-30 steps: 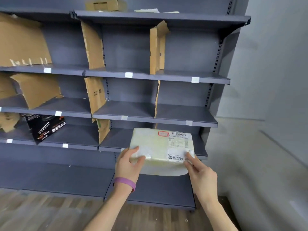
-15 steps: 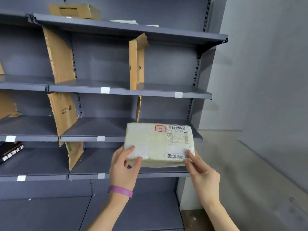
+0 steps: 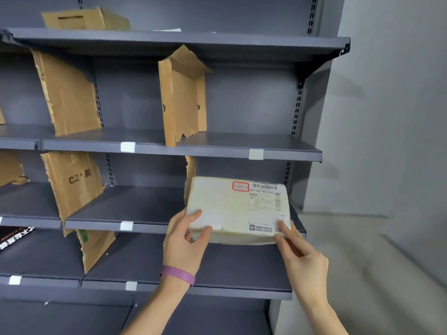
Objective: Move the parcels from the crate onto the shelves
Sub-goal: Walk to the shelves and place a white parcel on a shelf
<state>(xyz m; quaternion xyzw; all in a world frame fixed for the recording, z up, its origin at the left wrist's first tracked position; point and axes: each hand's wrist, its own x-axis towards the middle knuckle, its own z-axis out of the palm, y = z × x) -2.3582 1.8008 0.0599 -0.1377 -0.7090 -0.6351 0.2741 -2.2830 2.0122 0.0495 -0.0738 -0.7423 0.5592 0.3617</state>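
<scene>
A pale cream parcel with a shipping label and a red-framed sticker is held flat in front of the grey shelf unit. My left hand grips its near left corner, thumb on top. My right hand pinches its near right corner at the label. The parcel hangs over the front edge of the third shelf, in the right-hand bay beside a torn cardboard divider. The crate is out of view.
Cardboard dividers split the shelves into bays. A brown box sits on the top shelf. A black box lies at the lower left. A grey wall closes the right side.
The parcel has risen from the lower shelf level to the third shelf's front edge. The view has tilted up and shifted right, closer to the shelves. Both hands keep their grip.
</scene>
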